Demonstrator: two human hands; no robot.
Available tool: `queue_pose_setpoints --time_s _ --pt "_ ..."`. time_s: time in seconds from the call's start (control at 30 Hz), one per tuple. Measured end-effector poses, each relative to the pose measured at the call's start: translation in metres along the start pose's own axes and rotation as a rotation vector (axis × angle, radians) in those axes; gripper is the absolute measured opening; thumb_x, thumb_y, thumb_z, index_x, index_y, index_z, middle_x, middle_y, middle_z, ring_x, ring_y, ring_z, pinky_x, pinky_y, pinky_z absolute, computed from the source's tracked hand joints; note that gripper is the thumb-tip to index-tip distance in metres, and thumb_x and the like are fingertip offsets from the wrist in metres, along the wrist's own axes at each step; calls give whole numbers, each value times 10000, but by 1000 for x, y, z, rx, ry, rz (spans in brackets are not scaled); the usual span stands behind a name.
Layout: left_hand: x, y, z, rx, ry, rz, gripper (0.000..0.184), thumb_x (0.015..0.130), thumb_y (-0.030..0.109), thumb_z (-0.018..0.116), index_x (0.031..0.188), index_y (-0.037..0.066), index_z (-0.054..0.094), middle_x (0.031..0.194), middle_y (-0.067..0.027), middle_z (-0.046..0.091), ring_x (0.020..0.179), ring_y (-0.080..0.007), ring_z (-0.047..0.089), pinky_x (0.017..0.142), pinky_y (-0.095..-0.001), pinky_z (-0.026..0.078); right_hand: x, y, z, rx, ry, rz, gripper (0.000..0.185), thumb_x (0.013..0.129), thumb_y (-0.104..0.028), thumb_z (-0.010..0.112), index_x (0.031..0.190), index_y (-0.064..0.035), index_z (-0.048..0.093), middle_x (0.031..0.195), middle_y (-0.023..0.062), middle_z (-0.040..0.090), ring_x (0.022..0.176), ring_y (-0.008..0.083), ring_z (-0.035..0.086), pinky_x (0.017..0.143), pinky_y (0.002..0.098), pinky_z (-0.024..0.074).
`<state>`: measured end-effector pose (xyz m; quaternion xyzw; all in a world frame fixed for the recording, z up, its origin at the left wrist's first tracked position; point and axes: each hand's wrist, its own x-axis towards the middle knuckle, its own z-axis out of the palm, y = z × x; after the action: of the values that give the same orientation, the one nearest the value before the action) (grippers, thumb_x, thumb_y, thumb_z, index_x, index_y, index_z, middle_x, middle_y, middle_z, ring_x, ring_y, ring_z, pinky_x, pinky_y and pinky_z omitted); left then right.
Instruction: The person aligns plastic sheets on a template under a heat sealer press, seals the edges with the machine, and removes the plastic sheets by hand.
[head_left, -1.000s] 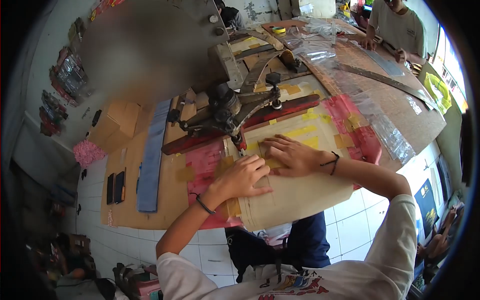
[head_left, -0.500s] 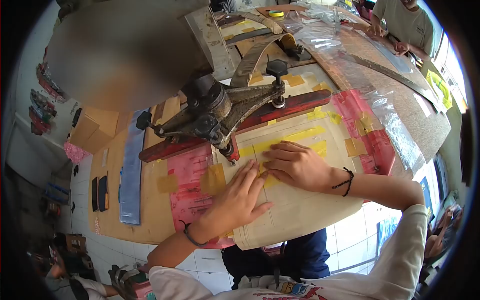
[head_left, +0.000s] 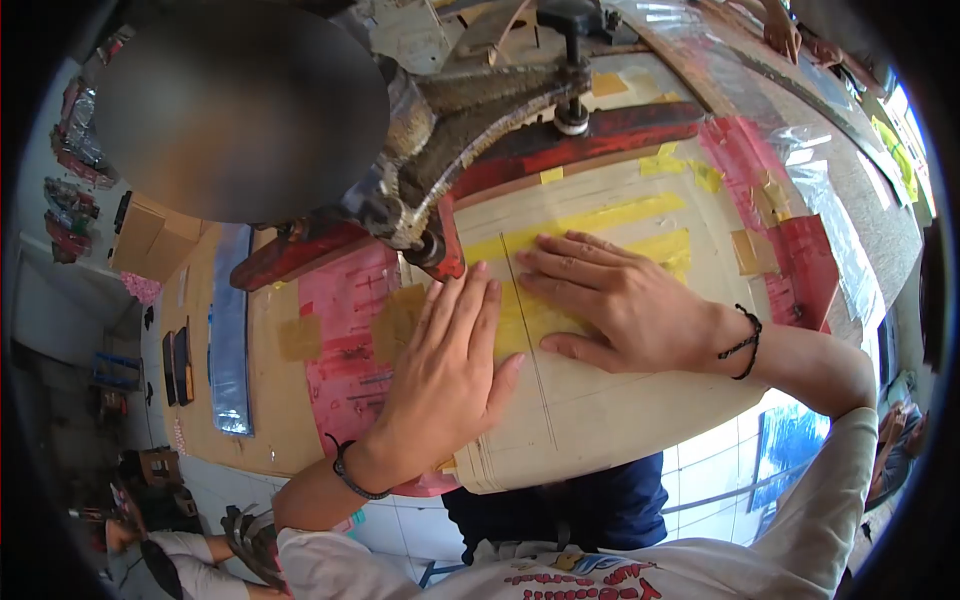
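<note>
My left hand (head_left: 445,365) lies flat on the beige sheet (head_left: 600,410), fingers stretched toward the red-tipped foot of the metal press frame (head_left: 490,115). To its right, my right hand (head_left: 625,305) rests palm down, fingers spread, over yellow tape (head_left: 600,217) on the same sheet. A thin dark line (head_left: 530,350) runs between the two hands. Just beyond them is the red bar (head_left: 600,135) under the metal frame. Neither hand grips anything.
Pink taped film (head_left: 345,360) lies left of the sheet, with more pink film (head_left: 800,265) at right. Farther left are a blue strip (head_left: 232,340) and dark flat objects (head_left: 177,365). Another person's hand (head_left: 783,38) shows at the upper right.
The view has moved closer to the sheet. My hands have moved apart, uncovering the dark line between them, and their fingers now lie flatter.
</note>
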<state>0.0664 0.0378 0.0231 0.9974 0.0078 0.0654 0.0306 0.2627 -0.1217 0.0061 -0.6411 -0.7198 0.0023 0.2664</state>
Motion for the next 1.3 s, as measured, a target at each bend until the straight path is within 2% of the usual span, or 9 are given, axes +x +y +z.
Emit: queue_pose_setpoints --time_s 0.1,0.23,0.3,0.4,0.5,0.6,1.1,1.3 --pt "0 -1 2 -90 -21 -51 730 966 308 660 1488 -136 407 1608 -288 341 1495 -466 331 1235 -517 292 -1 1 3 19 15 5 612 936 -361 709 1380 37 573 1453 209 578 1391 396 514 1206 477 386" --pt "4 5 3 -52 -5 -54 832 969 449 661 1456 -178 413 1562 -337 370 1461 -479 376 1223 -531 317 -3 6 4 37 26 -35 646 941 -378 700 1380 74 554 1448 241 571 1401 419 497 1215 476 372" --pt "5 8 4 -52 -4 -82 837 969 454 660 1459 -176 410 1564 -339 368 1457 -483 383 1222 -533 319 -5 8 5 40 34 -58 659 943 -377 695 1376 96 545 1442 259 569 1402 430 492 1218 476 366" --pt "4 11 4 -26 -8 -96 839 973 451 655 1471 -175 399 1565 -338 375 1454 -486 389 1223 -536 315 -7 9 5 39 -33 -33 719 963 -412 678 1465 67 490 1529 243 504 1465 413 427 1253 494 311" --pt "5 12 3 18 -8 -82 821 980 420 649 1480 -178 390 1561 -335 390 1459 -479 385 1225 -534 308 -7 12 10 24 -8 -65 714 972 -409 664 1462 80 487 1515 253 514 1465 413 426 1252 496 311" --pt "6 12 4 44 -6 -89 797 981 394 645 1479 -175 394 1562 -336 389 1467 -468 377 1225 -536 303 -7 15 18 22 95 -100 664 953 -369 666 1371 132 544 1433 279 572 1414 440 479 1229 486 350" --pt "12 9 7 14 -1 -144 701 996 294 617 1493 -151 404 1584 -310 389 1486 -457 360 1227 -498 310 -8 21 29 -3 199 -96 452 975 -245 648 1283 85 627 1412 258 596 1391 422 513 1200 462 397" --pt "13 7 7 1 -17 -174 692 1001 275 610 1510 -139 389 1604 -301 368 1502 -449 343 1228 -492 306 -9 21 28 -15 194 -90 441 984 -248 639 1274 84 634 1410 264 597 1396 414 511 1204 453 393"
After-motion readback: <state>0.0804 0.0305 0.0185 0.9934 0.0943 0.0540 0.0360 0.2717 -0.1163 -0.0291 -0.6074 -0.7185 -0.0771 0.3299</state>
